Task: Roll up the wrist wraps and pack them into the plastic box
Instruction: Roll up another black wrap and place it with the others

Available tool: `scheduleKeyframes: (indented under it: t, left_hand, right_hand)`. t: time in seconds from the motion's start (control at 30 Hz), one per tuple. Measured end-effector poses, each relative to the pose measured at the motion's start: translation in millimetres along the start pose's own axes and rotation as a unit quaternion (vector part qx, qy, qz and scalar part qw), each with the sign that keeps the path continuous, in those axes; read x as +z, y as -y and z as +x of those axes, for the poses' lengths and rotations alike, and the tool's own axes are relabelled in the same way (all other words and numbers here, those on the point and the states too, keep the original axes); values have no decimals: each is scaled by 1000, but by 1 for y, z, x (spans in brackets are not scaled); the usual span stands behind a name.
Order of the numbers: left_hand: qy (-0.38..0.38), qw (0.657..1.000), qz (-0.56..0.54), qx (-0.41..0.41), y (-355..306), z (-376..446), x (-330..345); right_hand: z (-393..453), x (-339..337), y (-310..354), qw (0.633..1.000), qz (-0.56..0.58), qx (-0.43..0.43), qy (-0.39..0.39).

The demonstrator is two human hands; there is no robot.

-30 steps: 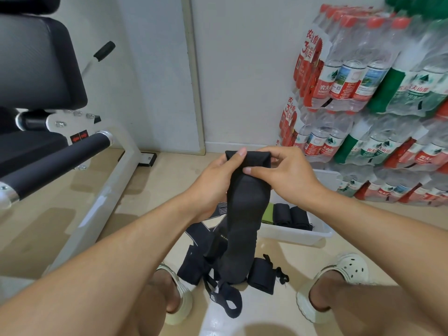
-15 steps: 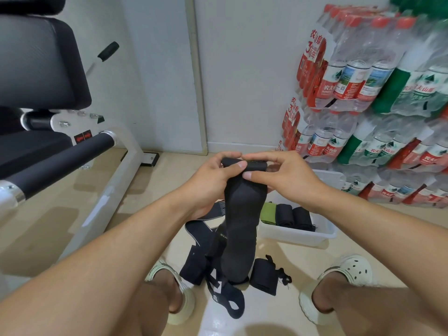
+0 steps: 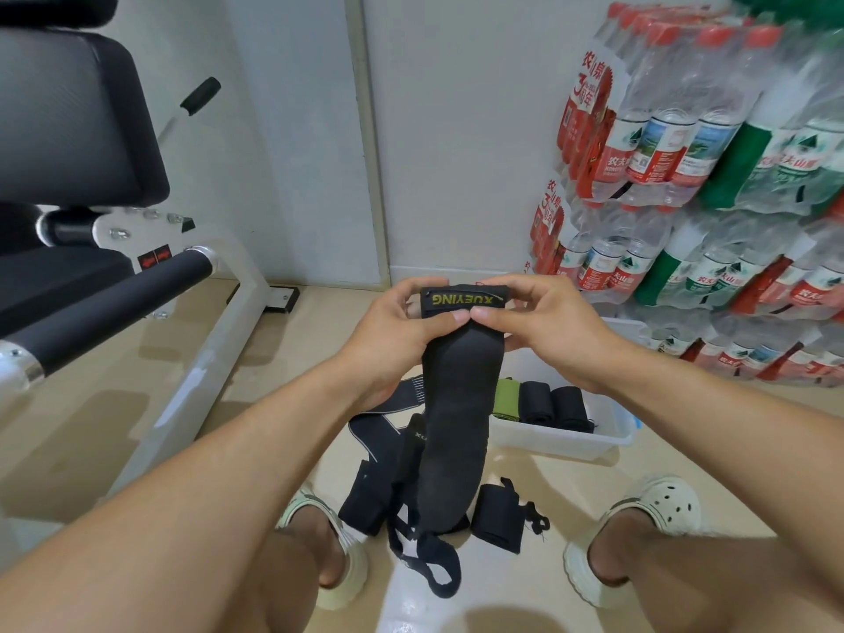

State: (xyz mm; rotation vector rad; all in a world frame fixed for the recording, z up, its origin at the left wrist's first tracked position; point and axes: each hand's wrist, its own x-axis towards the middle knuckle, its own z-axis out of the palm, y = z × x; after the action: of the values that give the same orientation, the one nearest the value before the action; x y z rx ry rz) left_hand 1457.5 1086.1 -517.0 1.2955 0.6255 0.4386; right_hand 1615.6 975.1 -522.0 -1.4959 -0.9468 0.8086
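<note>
Water packs (image 3: 712, 185), prob. gym bench (image 3: 77, 125)

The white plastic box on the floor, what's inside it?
The plastic box holds one green roll and two black rolls. The held wrist wrap hides its left end.

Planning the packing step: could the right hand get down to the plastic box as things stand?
Probably yes: the plastic box lies open-topped just below the right hand, nothing between, but that hand first must release the wrist wrap.

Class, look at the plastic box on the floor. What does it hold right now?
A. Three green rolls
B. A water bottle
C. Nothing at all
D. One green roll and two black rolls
D: in the plastic box a green roll lies beside two black rolls, side by side.
</note>
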Motion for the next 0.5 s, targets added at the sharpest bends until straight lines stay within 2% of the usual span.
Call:
scheduleKeyframes:
  t: [0.17,0.33,0.5]
  left_hand:
    - [72,994,71,-38,-7,-8,4]
    - [50,996,59,-54,-8,-4,3]
    - [47,998,40,-20,-9,-5,-1]
  right_hand:
    - [0,3,3,996,1,-61,-62]
    - [0,5,2,989,-34,-120,-80]
    - [0,3,4,996,-15,-74,-38]
